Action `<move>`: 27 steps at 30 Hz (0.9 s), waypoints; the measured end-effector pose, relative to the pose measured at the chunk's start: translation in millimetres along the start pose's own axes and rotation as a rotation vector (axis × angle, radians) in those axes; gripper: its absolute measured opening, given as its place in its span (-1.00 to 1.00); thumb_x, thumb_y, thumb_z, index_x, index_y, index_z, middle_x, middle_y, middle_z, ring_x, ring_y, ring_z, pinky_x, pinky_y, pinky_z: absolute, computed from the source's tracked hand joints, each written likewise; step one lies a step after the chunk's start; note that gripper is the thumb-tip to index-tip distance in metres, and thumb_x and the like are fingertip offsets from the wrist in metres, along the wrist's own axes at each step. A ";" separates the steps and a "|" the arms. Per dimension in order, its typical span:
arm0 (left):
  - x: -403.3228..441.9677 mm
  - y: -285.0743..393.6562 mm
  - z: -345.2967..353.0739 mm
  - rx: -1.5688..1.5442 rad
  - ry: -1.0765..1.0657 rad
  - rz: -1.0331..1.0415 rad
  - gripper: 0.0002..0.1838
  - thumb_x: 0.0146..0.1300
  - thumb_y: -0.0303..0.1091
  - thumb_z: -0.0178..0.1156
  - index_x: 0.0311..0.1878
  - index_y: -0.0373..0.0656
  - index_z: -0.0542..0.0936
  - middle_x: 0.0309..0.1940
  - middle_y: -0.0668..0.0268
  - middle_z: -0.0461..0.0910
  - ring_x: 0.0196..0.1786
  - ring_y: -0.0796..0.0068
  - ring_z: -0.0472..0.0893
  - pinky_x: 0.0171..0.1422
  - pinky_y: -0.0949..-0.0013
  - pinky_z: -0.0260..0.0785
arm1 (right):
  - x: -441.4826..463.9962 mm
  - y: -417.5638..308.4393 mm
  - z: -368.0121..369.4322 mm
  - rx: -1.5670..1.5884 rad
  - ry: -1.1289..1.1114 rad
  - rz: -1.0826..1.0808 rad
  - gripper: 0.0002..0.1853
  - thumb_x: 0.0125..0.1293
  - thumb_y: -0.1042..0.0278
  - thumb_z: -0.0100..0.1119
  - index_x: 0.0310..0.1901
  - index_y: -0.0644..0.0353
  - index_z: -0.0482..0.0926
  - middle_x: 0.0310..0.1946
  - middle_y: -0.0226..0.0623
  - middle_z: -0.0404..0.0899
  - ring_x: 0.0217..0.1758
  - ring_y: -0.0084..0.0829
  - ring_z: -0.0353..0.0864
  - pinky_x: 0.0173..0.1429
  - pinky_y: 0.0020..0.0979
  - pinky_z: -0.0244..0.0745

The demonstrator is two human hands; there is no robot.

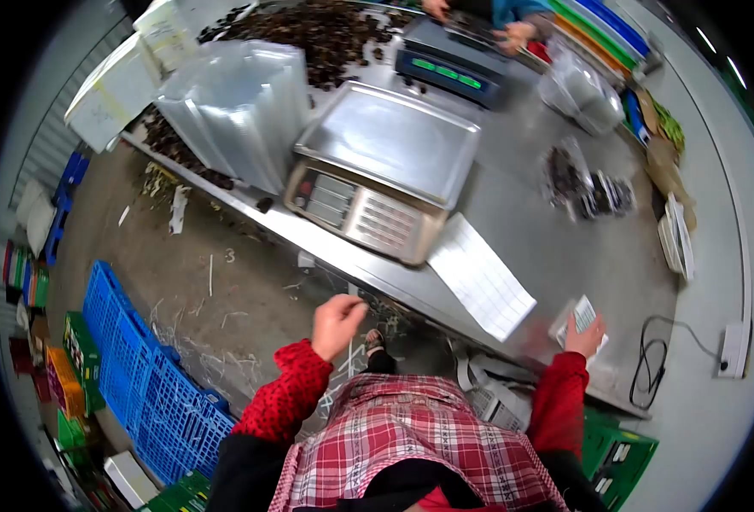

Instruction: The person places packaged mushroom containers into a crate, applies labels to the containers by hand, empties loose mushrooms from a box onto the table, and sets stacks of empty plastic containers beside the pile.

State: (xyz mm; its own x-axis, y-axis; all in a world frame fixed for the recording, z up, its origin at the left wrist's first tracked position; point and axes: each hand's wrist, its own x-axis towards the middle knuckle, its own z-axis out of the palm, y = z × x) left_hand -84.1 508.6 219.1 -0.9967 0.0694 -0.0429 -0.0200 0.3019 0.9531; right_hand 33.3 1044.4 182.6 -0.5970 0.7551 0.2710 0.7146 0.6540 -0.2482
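My left hand (338, 327) is in the air in front of the table edge, fingers curled closed, with nothing visible in it. At the table's right front, my right hand (583, 335) grips a small whitish pack with a green-printed top (583, 314); its edges are blurred. Left of that pack lies a ruled white paper sheet (482, 277), touching the corner of a scale (394, 141). The scale has a bare metal pan and a keypad facing me. A tall stack of clear plastic trays (240, 111) stands left of the scale.
Dark shellfish-like pieces (308, 38) are heaped at the back left. Another person's hands (518, 36) work at a second scale (449, 64). Filled clear bags (582, 183) lie on the metal table (522, 218). A black cable (647, 363) and blue crates (146, 358) flank me.
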 end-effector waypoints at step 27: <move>296.8 121.1 -216.6 0.883 0.492 1.156 -0.73 -0.10 -0.21 0.35 -0.38 -0.19 0.62 -0.29 0.20 0.60 -0.26 0.20 0.55 0.00 0.19 0.23 | -59.6 -585.1 48.6 0.365 -0.326 -1.347 -0.30 0.22 -0.11 0.22 0.33 0.07 0.37 0.35 0.10 0.26 0.46 0.10 0.15 0.41 0.14 0.10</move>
State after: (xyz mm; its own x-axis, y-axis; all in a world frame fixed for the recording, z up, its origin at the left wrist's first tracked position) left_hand -399.5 359.8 386.6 -0.3636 0.3980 0.8423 0.6339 0.7682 -0.0893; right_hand -366.9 618.9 266.5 -0.8231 -0.4952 0.2779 -0.5554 0.8040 -0.2123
